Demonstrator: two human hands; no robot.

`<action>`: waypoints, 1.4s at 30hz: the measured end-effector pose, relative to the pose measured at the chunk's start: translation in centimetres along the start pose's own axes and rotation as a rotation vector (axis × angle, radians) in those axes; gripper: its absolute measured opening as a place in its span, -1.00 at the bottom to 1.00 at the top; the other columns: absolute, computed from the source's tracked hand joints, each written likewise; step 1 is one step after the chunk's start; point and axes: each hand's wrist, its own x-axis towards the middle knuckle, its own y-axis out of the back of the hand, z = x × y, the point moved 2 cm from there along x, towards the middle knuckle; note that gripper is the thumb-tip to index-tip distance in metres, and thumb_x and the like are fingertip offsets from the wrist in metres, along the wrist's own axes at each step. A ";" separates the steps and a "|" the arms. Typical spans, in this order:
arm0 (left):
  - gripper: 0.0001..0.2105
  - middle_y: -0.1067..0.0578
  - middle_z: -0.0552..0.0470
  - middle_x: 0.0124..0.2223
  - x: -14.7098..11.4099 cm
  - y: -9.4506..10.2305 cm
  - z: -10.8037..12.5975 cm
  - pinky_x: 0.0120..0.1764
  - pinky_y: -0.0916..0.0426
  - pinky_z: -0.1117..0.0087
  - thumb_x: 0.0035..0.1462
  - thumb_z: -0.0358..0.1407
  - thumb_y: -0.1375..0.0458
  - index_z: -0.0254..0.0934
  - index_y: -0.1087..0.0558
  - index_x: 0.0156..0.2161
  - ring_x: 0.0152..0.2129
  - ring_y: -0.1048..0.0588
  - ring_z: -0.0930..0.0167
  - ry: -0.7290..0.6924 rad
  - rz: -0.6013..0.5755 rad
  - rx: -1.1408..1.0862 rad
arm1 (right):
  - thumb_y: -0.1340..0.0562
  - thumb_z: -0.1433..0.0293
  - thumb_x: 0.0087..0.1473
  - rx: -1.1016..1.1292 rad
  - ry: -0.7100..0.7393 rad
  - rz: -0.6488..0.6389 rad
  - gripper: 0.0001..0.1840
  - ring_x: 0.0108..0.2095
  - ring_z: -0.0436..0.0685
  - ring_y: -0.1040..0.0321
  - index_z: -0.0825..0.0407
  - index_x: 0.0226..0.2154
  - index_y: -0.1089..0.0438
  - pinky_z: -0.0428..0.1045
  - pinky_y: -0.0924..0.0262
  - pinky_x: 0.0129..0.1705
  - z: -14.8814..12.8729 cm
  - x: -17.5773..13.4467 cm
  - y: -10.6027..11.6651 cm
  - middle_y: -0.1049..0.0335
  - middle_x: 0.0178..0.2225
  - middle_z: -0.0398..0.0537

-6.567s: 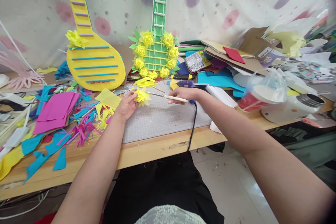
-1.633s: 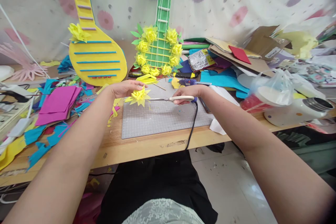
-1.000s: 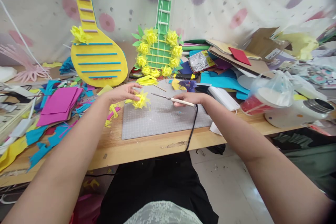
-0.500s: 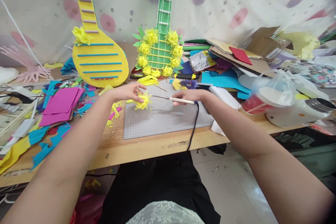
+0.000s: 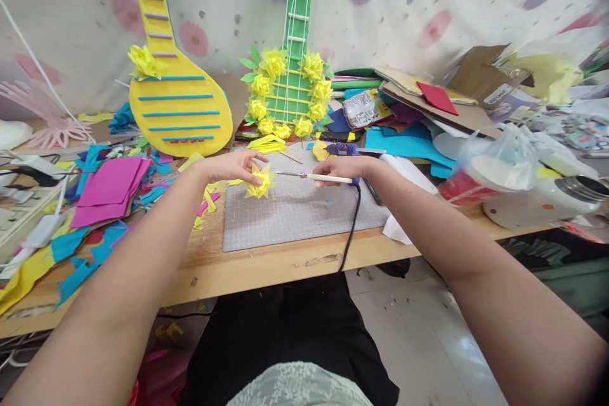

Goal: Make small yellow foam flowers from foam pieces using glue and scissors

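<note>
My left hand (image 5: pixel 238 167) is closed on a yellow paper flower (image 5: pixel 259 182), held above the left part of the grey cutting mat (image 5: pixel 295 222). Between the fingers of my right hand (image 5: pixel 335 171) lies the white handle of a soldering iron (image 5: pixel 330 178). Its thin metal tip points left and reaches the flower's right side; whether they touch I cannot tell. A dark cord runs from the handle's right end down over the table edge. Behind stand a green paper instrument (image 5: pixel 297 32) ringed with yellow flowers and a yellow one (image 5: pixel 183 124) with a single flower.
A blue glue gun (image 5: pixel 342 149) and yellow paper strips (image 5: pixel 267 143) lie behind the mat. Magenta sheets (image 5: pixel 109 193) and scraps cover the left. Rightward are a bagged red-and-white cup (image 5: pixel 480 174), a white flask (image 5: pixel 528 203) lying sideways, and piled cardboard (image 5: pixel 476 117).
Both hands keep nearly the same places. The soldering iron's handle has tilted slightly, its right end a little higher. The view has shifted very slightly.
</note>
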 end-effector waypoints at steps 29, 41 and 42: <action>-0.45 -0.36 0.07 -0.32 0.1 -0.1 0.0 -0.33 -0.18 0.40 -0.25 -0.16 -0.29 -0.26 -0.35 -0.07 -0.45 -0.33 0.46 0.053 -0.047 -0.054 | -0.25 -0.11 -0.22 0.128 -0.046 -0.012 -0.43 -0.60 -0.09 -0.11 0.10 -0.50 -0.31 -0.09 0.03 -0.51 -0.5 -0.4 -0.2 -0.18 -0.66 -0.22; -0.56 -0.41 0.07 -0.32 0.5 -0.1 -0.8 -0.32 -0.21 0.39 -0.28 -0.18 -0.33 -0.25 -0.32 -0.26 -0.41 -0.38 0.45 0.050 -0.065 -0.151 | -0.24 -0.14 -0.24 0.121 -0.045 -0.028 -0.39 -0.58 -0.09 -0.10 0.10 -0.46 -0.33 -0.10 0.03 -0.50 -0.5 -0.1 0.2 -0.20 -0.62 -0.21; -0.57 -0.42 0.07 -0.31 0.5 -0.1 -0.9 -0.32 -0.21 0.39 -0.28 -0.18 -0.33 -0.25 -0.32 -0.26 -0.40 -0.38 0.45 0.046 -0.064 -0.145 | -0.24 -0.14 -0.23 0.117 -0.048 -0.029 -0.39 -0.58 -0.09 -0.11 0.10 -0.46 -0.33 -0.10 0.02 -0.50 -0.4 -0.1 0.2 -0.20 -0.62 -0.21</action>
